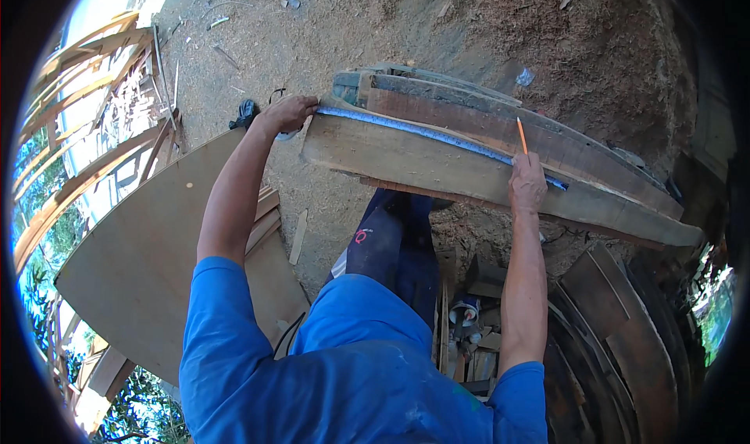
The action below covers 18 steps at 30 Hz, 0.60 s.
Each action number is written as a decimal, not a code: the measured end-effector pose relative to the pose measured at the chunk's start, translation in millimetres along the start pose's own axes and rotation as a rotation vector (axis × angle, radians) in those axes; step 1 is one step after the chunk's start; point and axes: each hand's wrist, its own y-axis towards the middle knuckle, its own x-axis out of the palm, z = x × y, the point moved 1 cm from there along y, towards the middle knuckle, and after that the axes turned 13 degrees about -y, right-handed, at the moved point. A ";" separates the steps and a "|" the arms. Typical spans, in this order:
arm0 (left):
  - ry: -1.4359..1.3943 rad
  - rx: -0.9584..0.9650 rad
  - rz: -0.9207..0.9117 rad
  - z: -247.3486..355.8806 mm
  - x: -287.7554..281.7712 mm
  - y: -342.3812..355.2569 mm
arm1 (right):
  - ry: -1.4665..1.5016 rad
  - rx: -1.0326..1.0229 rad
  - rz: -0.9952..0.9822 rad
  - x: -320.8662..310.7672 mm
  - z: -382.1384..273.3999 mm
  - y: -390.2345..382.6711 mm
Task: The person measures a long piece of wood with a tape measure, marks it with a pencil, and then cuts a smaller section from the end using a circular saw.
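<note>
Across the upper face of a long pale wooden plank (437,163) lies a blue-white measuring tape (414,128). My left hand (291,114) is closed on the tape at the plank's left end; part of a rounded pale thing shows below the fingers, too hidden to name. Toward the plank's right part, my right hand (528,185) grips an orange pencil (522,135) that points away from me. That hand rests over the tape, whose end sticks out past it on the right. Behind the plank stands a darker reddish-brown timber (453,112) running alongside it.
A large pale plywood sheet (148,249) leans at the left. Curved wooden ribs (94,174) rise beyond it. At lower right are stacked curved dark boards (625,319); beside my legs sits a box of odds and ends (469,327). Sawdust covers the ground (375,22).
</note>
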 end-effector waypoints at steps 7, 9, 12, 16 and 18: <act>0.085 0.108 -0.016 -10.0 2.9 5.4 | 0.186 0.087 0.090 -7.6 9.6 -16.5; 0.126 0.232 0.029 -7.4 3.8 6.3 | 0.240 0.099 0.124 -15.8 15.3 -29.8; 0.020 0.069 0.041 -6.0 1.7 2.8 | 0.202 0.110 0.193 -30.1 11.0 -56.6; 0.027 0.019 0.031 -5.4 -3.3 -1.4 | 0.267 0.206 -0.003 -35.4 -4.3 -89.7; -0.100 -0.019 0.014 -5.8 0.7 4.3 | 0.261 0.358 0.022 -30.9 1.1 -106.8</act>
